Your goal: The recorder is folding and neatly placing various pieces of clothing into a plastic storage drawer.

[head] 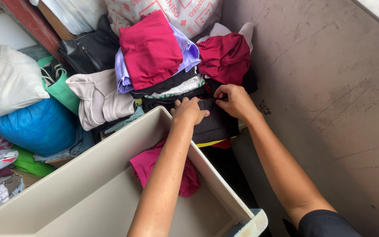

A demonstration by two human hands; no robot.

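Both hands worked at a black cloth (213,125) at the front of a clothes pile. Left hand (188,111) lay on it, fingers curled over its upper edge; right hand (235,102) pinched the same edge just beside. The cloth's lower part was hidden behind the rim of one beige drawer (110,153) under the left forearm. One pink garment (148,164) lay inside, partly covered by that arm. Above the hands: two red garments (150,48), one lilac (189,50). The layers beneath were too stacked to count.
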